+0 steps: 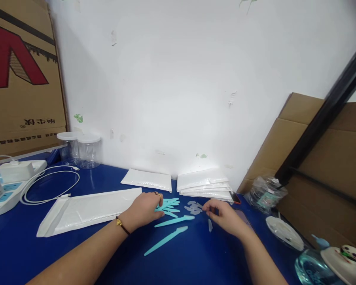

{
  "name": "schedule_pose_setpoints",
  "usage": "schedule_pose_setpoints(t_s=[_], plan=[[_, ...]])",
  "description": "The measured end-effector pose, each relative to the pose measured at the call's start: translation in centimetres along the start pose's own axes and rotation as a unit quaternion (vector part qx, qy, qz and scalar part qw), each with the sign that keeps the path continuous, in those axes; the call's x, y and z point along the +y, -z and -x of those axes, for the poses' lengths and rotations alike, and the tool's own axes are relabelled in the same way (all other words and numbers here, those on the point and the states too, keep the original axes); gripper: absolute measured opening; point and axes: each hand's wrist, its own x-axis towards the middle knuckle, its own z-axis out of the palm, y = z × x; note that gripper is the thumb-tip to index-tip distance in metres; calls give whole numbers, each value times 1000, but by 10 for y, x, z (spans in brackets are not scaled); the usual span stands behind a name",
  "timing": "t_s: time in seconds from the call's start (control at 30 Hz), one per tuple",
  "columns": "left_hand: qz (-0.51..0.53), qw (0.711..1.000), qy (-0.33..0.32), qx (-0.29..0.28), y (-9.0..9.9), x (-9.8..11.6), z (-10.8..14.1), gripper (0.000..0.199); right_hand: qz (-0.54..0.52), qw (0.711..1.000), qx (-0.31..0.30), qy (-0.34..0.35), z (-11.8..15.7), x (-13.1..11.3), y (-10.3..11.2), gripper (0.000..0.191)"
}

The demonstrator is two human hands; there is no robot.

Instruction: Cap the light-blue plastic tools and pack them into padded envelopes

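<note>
My left hand (145, 210) is at a pile of teal eyebrow razors (169, 206), fingers curled round their left ends, which it hides. Two more eyebrow razors lie apart, one (174, 221) just below the pile and another (166, 240) nearer to me. My right hand (224, 217) is at a small heap of translucent blade caps (192, 208), its thumb and forefinger drawn together at the heap's right edge on a cap. A single blade cap (210, 225) lies below those fingers.
White padded mailers (204, 184) are stacked by the wall, with another mailer (148, 179) beside them and a large one (89, 209) at left. A power strip (20, 186), white cable (55, 170) and clear jars (89, 152) stand left. At right are a plastic bag (265, 194) and a teal cup (310, 267).
</note>
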Motion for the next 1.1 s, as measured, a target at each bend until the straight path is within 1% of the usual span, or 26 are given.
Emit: schedule_pose_setpoints(t_s=[0.1,0.17,0.27,0.43,0.57,0.63,0.73,0.8,0.87,1.0,1.1], plan=[[-42,998,42,-18,2,-6,0,23,75,993,-77,-39,6,5,8,24],[-48,997,47,-27,-1,-8,0,15,97,988,-99,-69,7,5,7,20],[-54,998,32,-17,-7,-9,-1,6,84,988,-106,-81,6,5,2,12],[-39,999,3,1,-9,-8,-2,10,37,989,-110,-88,1,14,-6,9],[18,1000,-11,-7,-5,-4,-2,9,-37,988,-115,-93,-1,26,-11,18],[44,999,-14,-17,-4,-1,-2,9,-40,988,-120,-86,-2,27,-12,16],[69,997,-18,-32,-2,1,-2,9,-30,994,-93,-55,-3,18,-13,4],[78,996,-21,-37,-2,1,-2,10,-54,996,-62,-39,-4,9,-14,6],[81,996,-25,-41,-4,1,-3,11,-77,996,-45,-23,-5,0,-16,10],[77,996,-30,-46,-6,0,-3,13,-68,997,-34,6,-6,-12,-21,15],[72,996,-35,-44,-6,1,-3,13,-62,997,-32,16,-5,-17,-25,17]])
